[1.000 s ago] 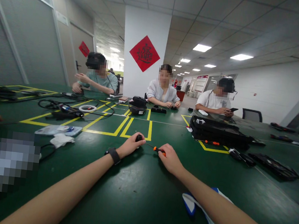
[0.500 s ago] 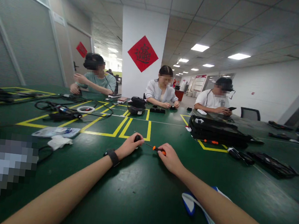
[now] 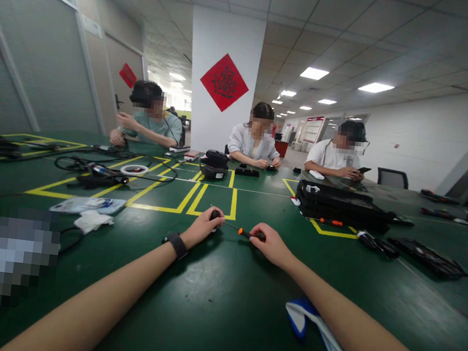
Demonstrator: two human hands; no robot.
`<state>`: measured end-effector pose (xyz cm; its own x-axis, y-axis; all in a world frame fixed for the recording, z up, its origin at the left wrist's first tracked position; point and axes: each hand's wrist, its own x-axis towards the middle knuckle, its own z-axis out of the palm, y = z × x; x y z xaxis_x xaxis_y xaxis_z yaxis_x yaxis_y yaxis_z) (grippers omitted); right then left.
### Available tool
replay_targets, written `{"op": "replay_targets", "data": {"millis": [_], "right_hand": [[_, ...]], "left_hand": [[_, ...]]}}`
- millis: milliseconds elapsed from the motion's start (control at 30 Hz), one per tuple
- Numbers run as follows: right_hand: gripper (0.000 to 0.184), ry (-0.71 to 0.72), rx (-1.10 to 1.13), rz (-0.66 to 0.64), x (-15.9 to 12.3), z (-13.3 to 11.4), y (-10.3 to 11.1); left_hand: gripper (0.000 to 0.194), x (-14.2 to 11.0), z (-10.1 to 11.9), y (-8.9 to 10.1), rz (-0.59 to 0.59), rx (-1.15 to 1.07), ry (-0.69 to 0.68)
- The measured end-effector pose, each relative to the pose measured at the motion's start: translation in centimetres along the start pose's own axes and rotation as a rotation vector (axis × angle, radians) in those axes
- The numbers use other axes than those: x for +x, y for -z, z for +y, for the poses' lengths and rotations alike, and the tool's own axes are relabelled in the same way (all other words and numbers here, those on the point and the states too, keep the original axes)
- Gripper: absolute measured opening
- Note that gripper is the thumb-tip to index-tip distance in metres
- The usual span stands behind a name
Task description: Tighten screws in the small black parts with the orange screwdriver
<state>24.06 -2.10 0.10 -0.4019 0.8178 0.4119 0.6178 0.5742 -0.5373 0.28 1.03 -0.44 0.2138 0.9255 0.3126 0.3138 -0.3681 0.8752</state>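
Observation:
My left hand (image 3: 205, 224) is closed round a small black part (image 3: 215, 215), most of it hidden by the fingers, so its kind does not show. My right hand (image 3: 270, 244) grips the handle of an orange and black screwdriver (image 3: 246, 234) between thumb and fingers. The screwdriver lies nearly level, and its thin shaft points left at the black part. Whether the tip sits in a screw is too small to tell. Both hands are just above the green table (image 3: 198, 301).
A blue-and-white cloth (image 3: 325, 338) lies by my right forearm. Black cases (image 3: 336, 201), another orange screwdriver (image 3: 331, 222) and black parts (image 3: 427, 258) lie at right. Cables (image 3: 99, 174), a plastic bag (image 3: 87, 205) and tissue (image 3: 93, 221) lie left. Several people sit around the table.
My right hand has turned a little around the screwdriver handle, its fingers now more raised. My left hand stays in place with the black part. At far left, a neighbour's hand has shifted.

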Motion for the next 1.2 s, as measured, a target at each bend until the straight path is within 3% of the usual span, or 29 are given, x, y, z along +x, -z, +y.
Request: {"op": "replay_targets", "data": {"millis": [167, 500, 667, 1000, 1200], "right_hand": [[0.023, -0.049, 0.068, 0.011, 0.0, 0.1, -0.4], [0.009, -0.056, -0.063, 0.011, 0.2, 0.6, 0.3], [0.023, -0.087, 0.000, -0.013, 0.1, 0.7, 0.4], [0.022, -0.016, -0.026, 0.029, 0.3, 0.5, 0.3], [0.023, -0.062, 0.035, -0.040, 0.1, 0.4, 0.7]], "left_hand": [[0.024, -0.1, 0.1, 0.0, 0.004, 0.014, -0.038], [0.022, 0.1, 0.0, 0.1, 0.016, 0.002, -0.025], [0.025, 0.1, -0.1, 0.1, 0.031, 0.031, -0.026], [0.023, 0.0, -0.1, 0.1, 0.040, 0.018, 0.007], [0.029, -0.1, 0.1, 0.2, 0.058, 0.007, 0.006]]}}
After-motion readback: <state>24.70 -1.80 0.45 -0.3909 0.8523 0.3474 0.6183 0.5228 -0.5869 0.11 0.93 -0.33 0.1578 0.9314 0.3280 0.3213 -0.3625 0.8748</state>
